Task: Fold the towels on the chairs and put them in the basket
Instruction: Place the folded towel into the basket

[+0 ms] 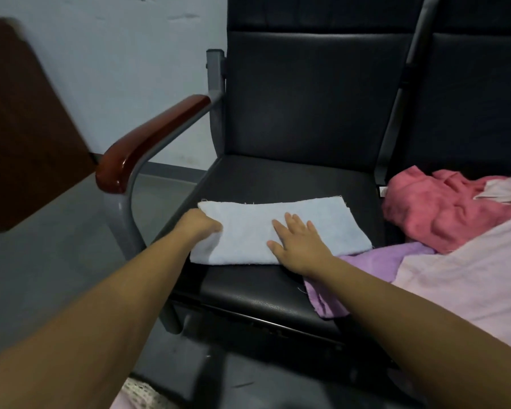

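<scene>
The light blue towel [281, 228] is lying folded on the black chair seat [278, 178], towards its front edge. The left grip [199, 226] is clutching the towel's left end, fingers curled round it. The right grip [300, 243] is pressing flat on the towel, fingers spread. A purple towel [378, 261] is hanging over the seat's front right corner.
</scene>
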The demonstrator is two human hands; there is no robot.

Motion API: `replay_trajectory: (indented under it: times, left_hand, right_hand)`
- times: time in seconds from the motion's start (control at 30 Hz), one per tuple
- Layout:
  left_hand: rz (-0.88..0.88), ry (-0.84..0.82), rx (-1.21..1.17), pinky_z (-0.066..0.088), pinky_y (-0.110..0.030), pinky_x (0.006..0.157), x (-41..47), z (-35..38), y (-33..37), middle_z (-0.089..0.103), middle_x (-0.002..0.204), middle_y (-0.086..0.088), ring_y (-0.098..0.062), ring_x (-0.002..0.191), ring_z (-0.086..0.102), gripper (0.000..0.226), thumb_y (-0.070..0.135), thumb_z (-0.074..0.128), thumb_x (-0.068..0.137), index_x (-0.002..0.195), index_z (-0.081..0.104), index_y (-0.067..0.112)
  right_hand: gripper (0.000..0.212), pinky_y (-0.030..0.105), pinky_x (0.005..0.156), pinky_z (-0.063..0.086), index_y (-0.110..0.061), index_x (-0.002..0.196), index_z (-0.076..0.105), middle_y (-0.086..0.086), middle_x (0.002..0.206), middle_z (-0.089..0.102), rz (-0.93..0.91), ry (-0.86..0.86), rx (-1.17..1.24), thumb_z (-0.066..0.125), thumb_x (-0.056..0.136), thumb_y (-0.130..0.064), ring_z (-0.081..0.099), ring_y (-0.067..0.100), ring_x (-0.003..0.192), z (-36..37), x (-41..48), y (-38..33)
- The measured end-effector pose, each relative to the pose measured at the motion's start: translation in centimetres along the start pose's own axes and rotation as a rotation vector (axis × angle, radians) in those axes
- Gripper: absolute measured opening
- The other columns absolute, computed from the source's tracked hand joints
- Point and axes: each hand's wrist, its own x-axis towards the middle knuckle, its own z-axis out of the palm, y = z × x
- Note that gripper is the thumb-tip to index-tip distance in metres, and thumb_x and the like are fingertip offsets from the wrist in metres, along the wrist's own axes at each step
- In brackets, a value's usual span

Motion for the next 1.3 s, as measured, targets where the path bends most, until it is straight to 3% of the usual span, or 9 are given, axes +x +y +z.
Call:
replay_trajectory:
  times: [0.2,0.27,0.33,0.43,0.53,0.7,0.83,1.0,1.3]
  left_hand:
    - [0.254,0.125,0.001,0.044,-0.034,0.078,-1.7,-1.2,2.3,0.063,0.101,-0.008,-0.027,0.096,0.060,0.014,0.020,0.062,0.091,0.103,0.061,0.013]
    - [0.320,0.151,0.086,0.039,-0.031,0.072,-2.6,-1.2,4.4,0.060,0.096,-0.007,-0.025,0.090,0.057,0.013,0.020,0.061,0.091,0.102,0.057,0.014]
    - [0.373,0.124,0.122,0.039,-0.031,0.065,-3.4,-0.3,6.2,0.059,0.094,-0.004,-0.020,0.083,0.056,0.014,0.023,0.061,0.092,0.103,0.057,0.016]
    - [0.390,-0.061,-0.174,0.051,-0.027,0.057,-4.6,1.9,7.3,0.070,0.093,-0.001,-0.016,0.069,0.068,0.023,0.039,0.060,0.097,0.104,0.063,0.017]
    - [0.316,-0.039,-0.330,0.063,-0.039,0.069,-4.3,3.4,6.3,0.075,0.091,-0.004,-0.022,0.061,0.072,0.024,0.034,0.056,0.100,0.105,0.064,0.012]
    - [0.297,0.137,-0.002,0.054,-0.033,0.077,-3.0,4.8,3.6,0.071,0.092,-0.002,-0.020,0.087,0.067,0.012,0.026,0.058,0.090,0.093,0.063,0.015]
    - [0.211,0.098,0.046,0.045,-0.033,0.075,-2.7,6.3,3.6,0.061,0.113,-0.009,-0.026,0.101,0.060,0.041,0.033,0.068,0.086,0.114,0.053,0.007]
    - [0.063,0.051,-0.010,0.046,-0.030,0.071,-2.4,7.0,3.8,0.060,0.120,-0.013,-0.025,0.097,0.062,0.051,0.034,0.071,0.083,0.120,0.052,0.004]
    - [0.059,-0.085,-0.492,0.047,-0.027,0.066,-2.6,4.9,2.5,0.062,0.086,-0.006,-0.017,0.075,0.058,0.015,0.016,0.068,0.086,0.079,0.055,0.016]
  right_hand:
    - [0.062,0.044,0.123,-0.003,-0.021,0.159,0.017,0.011,0.167,0.002,0.034,-0.007,0.128,0.033,0.104,-0.047,-0.001,0.024,0.154,-0.3,-0.2,-0.7]
    - [0.054,0.040,0.123,0.007,-0.016,0.151,0.038,0.010,0.162,0.025,0.055,0.031,0.325,0.042,0.103,-0.040,0.016,0.025,0.152,-0.7,-0.1,-0.5]
    - [0.037,0.036,0.106,0.036,-0.007,0.120,0.065,0.009,0.130,0.062,0.161,0.146,0.703,0.047,0.101,-0.034,0.051,0.028,0.129,-1.7,0.1,-0.1]
    - [0.041,0.032,0.084,0.046,-0.005,0.099,0.069,0.007,0.096,0.069,0.344,0.197,1.211,0.048,0.101,-0.040,0.063,0.022,0.094,-4.0,0.0,0.4]
    - [0.041,0.034,0.080,0.046,-0.007,0.091,0.065,0.004,0.082,0.063,0.342,0.178,1.055,0.054,0.097,-0.046,0.059,0.020,0.081,-4.5,-0.1,0.9]
    - [0.045,0.025,0.081,0.041,-0.013,0.127,0.050,0.002,0.108,0.061,0.235,0.227,0.893,0.070,0.086,-0.018,0.060,0.020,0.102,-3.2,0.3,0.7]
    - [0.055,0.029,0.081,0.042,-0.019,0.140,0.039,0.006,0.109,0.057,0.141,0.296,0.751,0.059,0.090,-0.012,0.058,0.026,0.102,-3.7,0.5,0.2]
    - [0.058,0.044,0.119,0.020,-0.034,0.154,0.030,0.013,0.161,0.022,0.020,0.179,0.044,0.041,0.098,-0.019,0.022,0.030,0.148,-1.1,-0.3,1.9]
    - [0.055,0.046,0.123,0.003,-0.024,0.158,0.021,0.005,0.167,0.010,-0.006,0.070,0.158,0.029,0.104,-0.018,0.012,0.022,0.152,-0.5,-0.6,0.5]
